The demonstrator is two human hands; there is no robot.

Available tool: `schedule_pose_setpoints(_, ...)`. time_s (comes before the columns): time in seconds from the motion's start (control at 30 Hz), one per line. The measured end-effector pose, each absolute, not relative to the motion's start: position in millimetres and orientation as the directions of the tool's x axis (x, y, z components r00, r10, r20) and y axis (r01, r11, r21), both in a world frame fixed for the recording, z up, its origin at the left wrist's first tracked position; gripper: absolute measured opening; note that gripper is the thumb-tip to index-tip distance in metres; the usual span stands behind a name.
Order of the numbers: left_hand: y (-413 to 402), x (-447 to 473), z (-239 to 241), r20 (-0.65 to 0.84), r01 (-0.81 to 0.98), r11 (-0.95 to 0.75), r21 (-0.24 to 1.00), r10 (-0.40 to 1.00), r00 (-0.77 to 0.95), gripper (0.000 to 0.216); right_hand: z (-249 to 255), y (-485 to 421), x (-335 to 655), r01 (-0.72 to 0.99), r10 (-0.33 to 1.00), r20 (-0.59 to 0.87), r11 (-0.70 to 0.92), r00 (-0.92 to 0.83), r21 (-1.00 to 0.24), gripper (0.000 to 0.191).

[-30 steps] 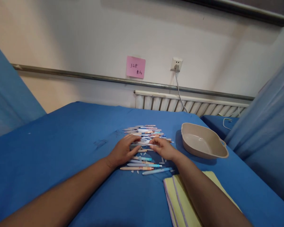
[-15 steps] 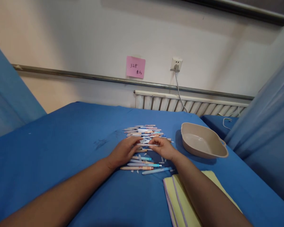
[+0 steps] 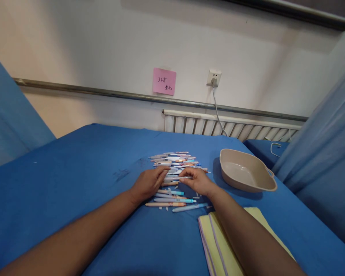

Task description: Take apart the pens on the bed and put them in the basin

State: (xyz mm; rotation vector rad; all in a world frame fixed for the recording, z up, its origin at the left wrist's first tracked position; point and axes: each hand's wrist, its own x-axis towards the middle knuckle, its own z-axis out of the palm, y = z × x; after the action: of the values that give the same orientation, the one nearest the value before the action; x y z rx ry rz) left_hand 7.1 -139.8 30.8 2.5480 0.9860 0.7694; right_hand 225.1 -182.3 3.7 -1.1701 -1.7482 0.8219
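Observation:
Several pens lie side by side in a heap (image 3: 175,160) on the blue cloth, with a few more (image 3: 172,200) laid in a row nearer to me. My left hand (image 3: 148,183) and my right hand (image 3: 197,180) meet in the middle of the heap. Both pinch the ends of one thin light-coloured pen (image 3: 176,178) held level between them, the fingers curled. Small pale bits, perhaps caps, lie scattered among the near pens.
A beige oval dish (image 3: 271,186) stands empty to the right of the pens. A folded yellow cloth (image 3: 218,245) lies under my right forearm. Behind are a wall with a pink note (image 3: 164,81), a socket with cable (image 3: 214,78) and a radiator (image 3: 232,128). Blue curtains hang at both sides.
Both hands stay on the heap; the fingers have drawn slightly closer together along the thin pen. Nothing else has moved.

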Motion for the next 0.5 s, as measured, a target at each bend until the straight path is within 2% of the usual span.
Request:
schedule_pose_setpoints(0.13, -140.4, 6.6, 33.6, 0.445, 0.424, -0.803, 0.42, 0.589, 0.675, 0.044, 5.8, -182.1, 227.2, 0.399, 0.938, 0.304, 0.345, -0.164, -0.849, 0.013)
schedule_pose_setpoints(0.2, -142.1, 7.1, 34.8, 0.431, 0.425, -0.815, 0.394, 0.572, 0.698, 0.037, 7.0, -181.8, 227.9, 0.396, 0.937, 0.312, 0.348, -0.155, -0.85, 0.012)
schedule_pose_setpoints(0.27, -143.4, 7.7, 35.3, 0.381, 0.479, -0.787, 0.389, 0.611, 0.694, 0.033, 7.7, -181.5, 228.7, 0.393, 0.936, 0.317, 0.351, -0.15, -0.85, 0.012)
schedule_pose_setpoints(0.4, -142.0, 7.2, 35.8, 0.267, 0.575, -0.688, 0.443, 0.713, 0.648, 0.038, 7.4, -180.6, 231.6, 0.406, 0.939, 0.31, 0.344, -0.148, -0.847, 0.011)
schedule_pose_setpoints(0.5, -138.8, 6.4, 35.2, 0.28, 0.58, -0.652, 0.489, 0.747, 0.603, 0.04, 7.1, -180.4, 233.9, 0.391, 0.947, 0.297, 0.32, -0.121, -0.863, 0.011)
